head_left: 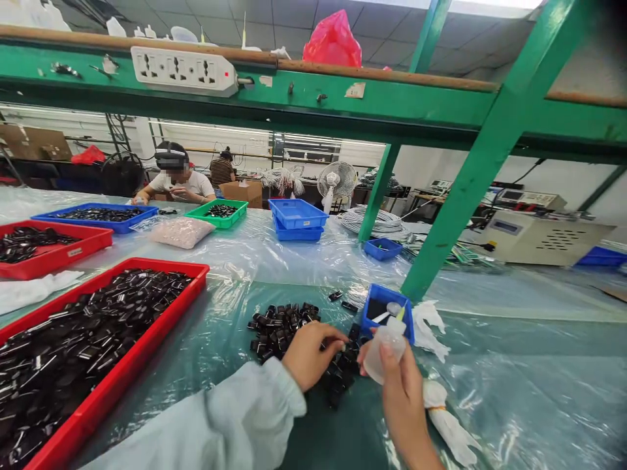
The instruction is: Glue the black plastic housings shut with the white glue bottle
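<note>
Left hand (309, 352) pinched a small black part from the pile (287, 326); right hand (399, 385) held its grip tight around a squeeze bottle (385, 349).

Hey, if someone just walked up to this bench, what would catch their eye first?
Probably the big red tray heaped with small black parts at near left. Then the two hands in the middle: the left hand on a loose pile of black parts, the right hand gripping a small squeeze bottle.

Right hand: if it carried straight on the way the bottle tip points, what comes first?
The right hand aims its squeeze bottle up and away; the small blue bin just beyond looks first in line, though depth is uncertain.
</note>
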A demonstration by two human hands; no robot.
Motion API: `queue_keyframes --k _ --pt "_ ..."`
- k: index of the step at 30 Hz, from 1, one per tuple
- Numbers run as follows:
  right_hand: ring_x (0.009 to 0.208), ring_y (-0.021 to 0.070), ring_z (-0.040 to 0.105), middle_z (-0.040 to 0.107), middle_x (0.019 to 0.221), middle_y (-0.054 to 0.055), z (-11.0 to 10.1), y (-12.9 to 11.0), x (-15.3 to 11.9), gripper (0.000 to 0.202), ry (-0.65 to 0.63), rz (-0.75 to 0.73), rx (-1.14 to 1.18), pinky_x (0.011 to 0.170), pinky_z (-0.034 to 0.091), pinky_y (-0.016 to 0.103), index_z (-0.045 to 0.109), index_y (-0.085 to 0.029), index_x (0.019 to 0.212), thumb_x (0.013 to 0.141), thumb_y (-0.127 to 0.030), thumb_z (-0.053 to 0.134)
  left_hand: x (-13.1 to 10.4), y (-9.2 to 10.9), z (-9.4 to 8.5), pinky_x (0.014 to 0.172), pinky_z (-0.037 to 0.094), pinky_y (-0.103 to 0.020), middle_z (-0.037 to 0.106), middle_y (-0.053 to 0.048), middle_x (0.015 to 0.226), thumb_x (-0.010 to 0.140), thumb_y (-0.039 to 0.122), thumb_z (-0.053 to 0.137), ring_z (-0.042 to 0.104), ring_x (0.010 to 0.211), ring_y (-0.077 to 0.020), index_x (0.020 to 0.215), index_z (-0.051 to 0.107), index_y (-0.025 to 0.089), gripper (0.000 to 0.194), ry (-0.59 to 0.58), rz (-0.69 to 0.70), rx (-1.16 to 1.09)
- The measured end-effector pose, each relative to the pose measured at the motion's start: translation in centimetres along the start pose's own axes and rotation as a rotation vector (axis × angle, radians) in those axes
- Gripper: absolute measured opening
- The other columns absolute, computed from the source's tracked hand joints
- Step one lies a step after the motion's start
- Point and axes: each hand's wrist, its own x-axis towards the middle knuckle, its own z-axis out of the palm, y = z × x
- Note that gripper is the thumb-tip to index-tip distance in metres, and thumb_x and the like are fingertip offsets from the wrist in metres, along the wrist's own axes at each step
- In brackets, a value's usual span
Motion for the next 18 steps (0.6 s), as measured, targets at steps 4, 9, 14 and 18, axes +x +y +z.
queue_keyframes --k 4,9,14,18 --pt "0.056 0.0186 0.051 0.055 0.068 0.002 -1.0 0.2 1.1 0.034 0.039 -0.001 0.005 0.056 0.044 0.032 0.046 -0.023 0.091 0.088 -0.056 0.04 0.8 -0.8 1.3 0.075 0.055 -0.035 0.07 -0.003 0.086 0.089 0.02 0.057 0.066 0.08 -0.0161 0.09 0.066 0.014 0.011 -0.072 0.074 0.062" --pt "0.057 0.0176 0.051 0.055 0.068 0.001 -1.2 0.2 1.8 0.035 0.024 0.007 0.016 0.053 0.043 0.03 0.047 -0.023 0.09 0.088 -0.057 0.041 -6.7 -3.4 0.0 0.091 0.048 -0.05 0.064 -0.012 0.114 0.091 0.02 0.047 0.056 0.109 -0.0293 0.107 0.064 0.016 0.024 -0.005 0.158 0.217" --pt "0.056 0.0158 0.051 0.056 0.067 -0.001 -0.6 0.6 1.1 0.035 -0.036 0.028 -0.005 0.054 0.044 0.028 0.048 -0.023 0.094 0.089 -0.056 0.04 -12.1 -5.4 -1.3 0.093 0.045 -0.056 0.05 -0.014 0.135 0.094 0.016 0.04 0.045 0.123 -0.0339 0.125 0.053 0.019 0.034 0.06 0.158 0.298" --pt "0.058 0.0162 0.05 0.055 0.068 -0.001 0.4 0.5 -0.3 0.037 -0.127 0.046 -0.043 0.055 0.044 0.028 0.049 -0.022 0.1 0.089 -0.057 0.041 -12.6 -6.0 -1.9 0.091 0.047 -0.051 0.057 -0.013 0.128 0.093 0.015 0.043 0.052 0.115 -0.0316 0.11 0.062 0.02 0.026 0.107 0.101 0.261"
